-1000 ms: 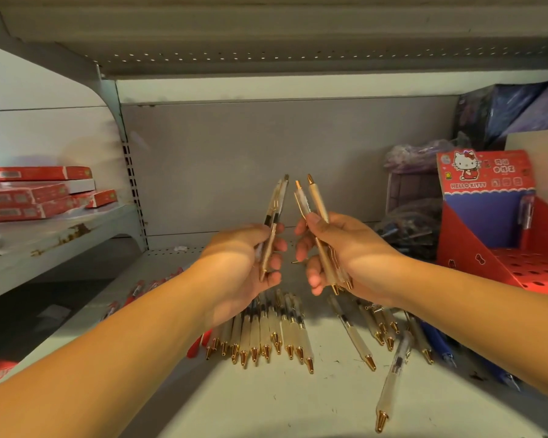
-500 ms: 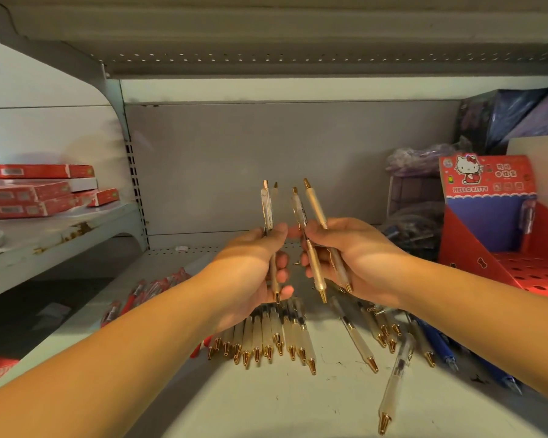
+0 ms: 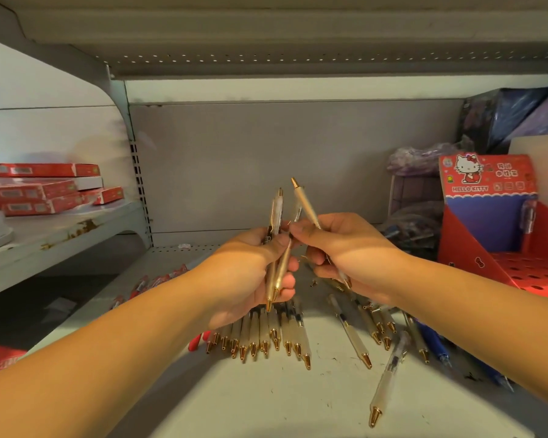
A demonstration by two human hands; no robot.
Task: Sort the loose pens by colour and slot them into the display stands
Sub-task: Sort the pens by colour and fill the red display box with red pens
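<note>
Warm, dim light is glinting off the cream gold-tipped pens (image 3: 260, 330) on the pale grey metal shelf (image 3: 298, 403). Shadow is pooling at the near left; wide-angle distortion is bending the edges.

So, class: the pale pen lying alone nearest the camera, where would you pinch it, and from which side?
I'd pinch the lone pen across its pale lower barrel, above the gold tip, coming from above. It lies flat on the shelf, and that half sits clear of the other pens.
</note>
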